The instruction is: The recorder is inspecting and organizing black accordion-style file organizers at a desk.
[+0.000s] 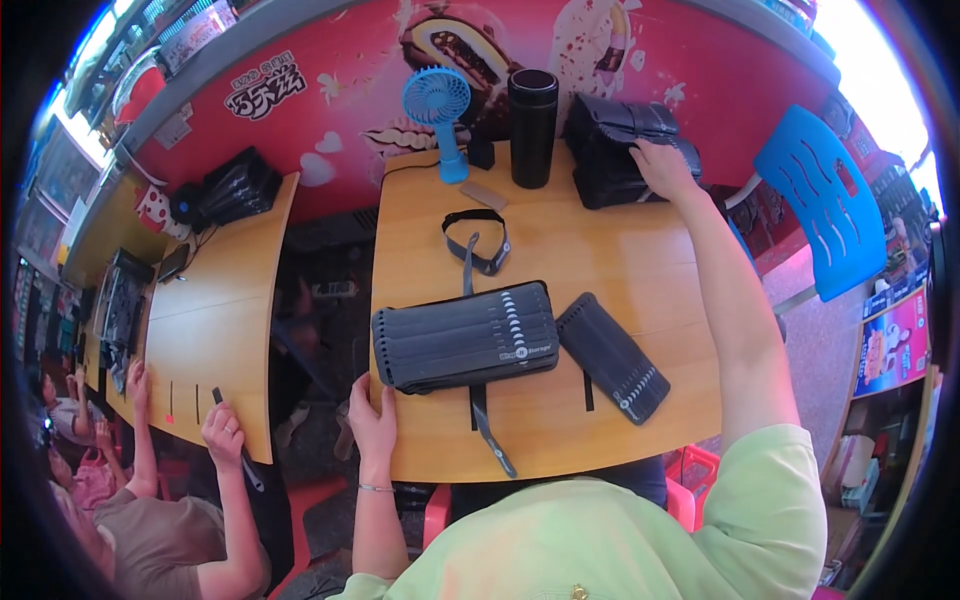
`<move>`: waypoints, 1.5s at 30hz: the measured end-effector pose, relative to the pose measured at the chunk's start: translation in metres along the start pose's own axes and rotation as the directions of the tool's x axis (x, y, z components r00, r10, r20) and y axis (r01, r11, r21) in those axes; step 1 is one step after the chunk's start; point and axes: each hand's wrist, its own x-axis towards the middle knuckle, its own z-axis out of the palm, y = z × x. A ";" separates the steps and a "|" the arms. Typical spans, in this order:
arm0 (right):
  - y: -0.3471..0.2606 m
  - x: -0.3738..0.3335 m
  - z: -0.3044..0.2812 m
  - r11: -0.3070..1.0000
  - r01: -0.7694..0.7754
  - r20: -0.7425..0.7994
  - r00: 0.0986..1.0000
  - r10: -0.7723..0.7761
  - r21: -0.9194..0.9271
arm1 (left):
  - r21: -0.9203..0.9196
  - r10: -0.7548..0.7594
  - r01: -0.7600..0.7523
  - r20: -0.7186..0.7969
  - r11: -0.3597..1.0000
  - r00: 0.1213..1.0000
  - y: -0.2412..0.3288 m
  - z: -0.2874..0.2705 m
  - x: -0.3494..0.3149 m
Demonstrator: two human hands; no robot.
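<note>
My right hand (664,170) reaches to the back right, fingers bent over the top edge of a pile of black packs (610,165). My left hand (373,418) is at the table's left edge with thumb and fingers apart; a dark strip (343,436) shows beside it. In front of me lies a thick stack of dark grey strap packs (450,340), with a loose strap (492,440) running out from under it front and back. To its right, a single flat pack (612,355) lies slanted. Behind the stack is a looped black strap (478,240).
A blue handheld fan (437,110), a black bottle (532,128) and a small brown piece (484,194) stand or lie along the table's back. At left, another person's hand (222,430) holds a dark strap over a second table (225,320). A blue chair (828,205) stands right.
</note>
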 end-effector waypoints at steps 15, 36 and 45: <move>-0.002 -0.003 0.000 1.000 0.012 0.009 1.000 -0.012 0.018 | 0.028 -0.012 0.012 0.001 1.000 1.000 0.005 0.000 0.000; -0.032 -0.107 0.019 0.918 0.154 -0.045 0.988 -0.148 0.365 | 0.037 0.021 -0.019 -0.045 0.999 0.999 -0.007 -0.002 -0.005; -0.082 -0.242 -0.016 0.757 -0.025 0.148 0.984 -0.095 0.653 | -0.082 0.204 -0.240 -0.309 0.967 0.929 0.057 -0.019 0.016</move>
